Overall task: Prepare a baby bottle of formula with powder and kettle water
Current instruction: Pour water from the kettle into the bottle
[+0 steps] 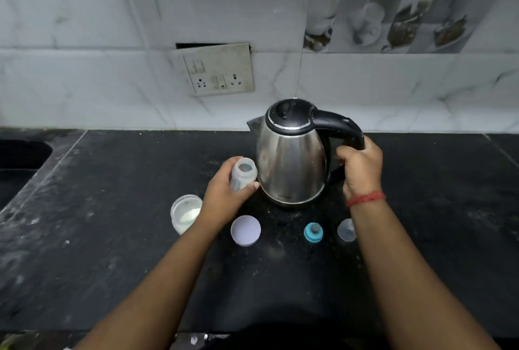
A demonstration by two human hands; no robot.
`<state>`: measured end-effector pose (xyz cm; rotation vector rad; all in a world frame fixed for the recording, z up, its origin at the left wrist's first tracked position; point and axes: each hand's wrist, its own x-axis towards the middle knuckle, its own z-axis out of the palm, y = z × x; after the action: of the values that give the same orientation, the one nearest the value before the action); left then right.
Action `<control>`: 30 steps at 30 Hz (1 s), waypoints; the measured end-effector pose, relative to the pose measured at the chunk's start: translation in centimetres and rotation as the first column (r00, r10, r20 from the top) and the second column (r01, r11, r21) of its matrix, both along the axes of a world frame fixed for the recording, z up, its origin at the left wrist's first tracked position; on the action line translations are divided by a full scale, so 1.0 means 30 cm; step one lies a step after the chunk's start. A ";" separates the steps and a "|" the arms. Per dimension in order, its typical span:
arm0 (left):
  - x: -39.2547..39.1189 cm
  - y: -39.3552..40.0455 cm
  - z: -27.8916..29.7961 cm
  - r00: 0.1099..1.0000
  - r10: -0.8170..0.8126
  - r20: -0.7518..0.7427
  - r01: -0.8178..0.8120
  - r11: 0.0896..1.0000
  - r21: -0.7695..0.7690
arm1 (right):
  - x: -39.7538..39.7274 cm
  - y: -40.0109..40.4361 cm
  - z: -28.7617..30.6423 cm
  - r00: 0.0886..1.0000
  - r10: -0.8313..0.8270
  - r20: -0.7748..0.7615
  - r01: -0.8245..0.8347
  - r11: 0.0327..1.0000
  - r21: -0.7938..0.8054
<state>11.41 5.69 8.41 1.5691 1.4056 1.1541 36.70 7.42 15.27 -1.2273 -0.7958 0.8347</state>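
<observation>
Left hand (pixel 224 192): mine; fingers and thumb wrapped round the baby bottle (pixel 243 174), holding it tilted, open mouth turned up and toward me.
Baby bottle: translucent, uncapped, just left of the kettle (pixel 292 155), close to its steel wall; contact cannot be confirmed.
Right hand (pixel 361 169): mine; fingers clamped round the kettle's black handle (pixel 341 129) on its right side; red thread band (pixel 365 199) on the wrist.
Kettle: steel body, black lid down, spout pointing left; upright at the far middle of the black tabletop (pixel 112 237).
Powder jar (pixel 186 216): open, white powder inside; near left, beside my left wrist.
Jar lid (pixel 245 230): white, lying with its hollow side up, near centre, right of my left forearm.
Teat ring (pixel 313 233): blue, on the tabletop nearer me than the kettle.
Clear cap (pixel 346 230): right of the blue ring, partly hidden by my right forearm.
Wall: pale tiles; socket plate (pixel 219 70) hanging askew, far centre.
Sink (pixel 19 155): dark recess at far left.
</observation>
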 end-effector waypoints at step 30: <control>-0.097 -0.108 0.044 0.980 0.083 -0.179 -0.054 0.986 0.161 | 0.001 -0.217 0.106 0.881 0.003 0.473 0.036 0.997 -0.073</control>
<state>8.50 2.46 9.74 1.7883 1.5315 1.2085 36.74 0.90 18.44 -1.5359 -1.1518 0.5559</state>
